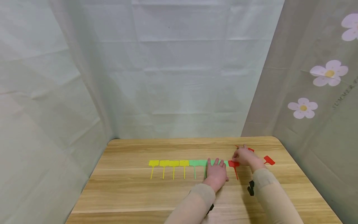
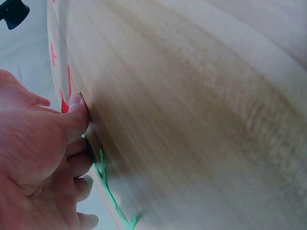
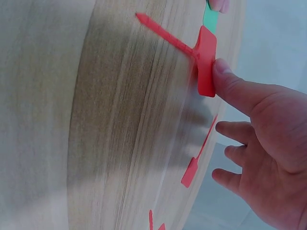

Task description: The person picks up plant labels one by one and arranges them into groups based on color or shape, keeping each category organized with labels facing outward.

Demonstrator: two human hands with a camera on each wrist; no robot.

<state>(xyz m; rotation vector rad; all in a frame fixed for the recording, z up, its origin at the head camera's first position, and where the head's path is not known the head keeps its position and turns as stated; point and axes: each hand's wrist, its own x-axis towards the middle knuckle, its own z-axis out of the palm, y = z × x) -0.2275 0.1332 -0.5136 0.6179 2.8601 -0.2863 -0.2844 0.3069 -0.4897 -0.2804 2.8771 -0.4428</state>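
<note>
A row of flat plastic cable-tie tags lies across the wooden table, tails toward me. Yellow tags (image 1: 153, 163) are at its left and green tags (image 1: 194, 163) follow. My left hand (image 1: 216, 173) rests over the green ones with its fingers spread, hiding some of them. At the row's right end my right hand (image 1: 245, 156) pinches the far edge of a red tag (image 3: 206, 62). The thumb (image 3: 223, 67) shows against that edge; the index finger is hidden behind it. This red tag sits beside the last green tag (image 3: 210, 19).
Two loose red tags lie near the right hand: one red tag (image 1: 269, 160) to its right, another red tag (image 1: 251, 150) partly hidden behind it. Pale curtains (image 1: 179, 77) hang behind and beside the table (image 1: 126, 193).
</note>
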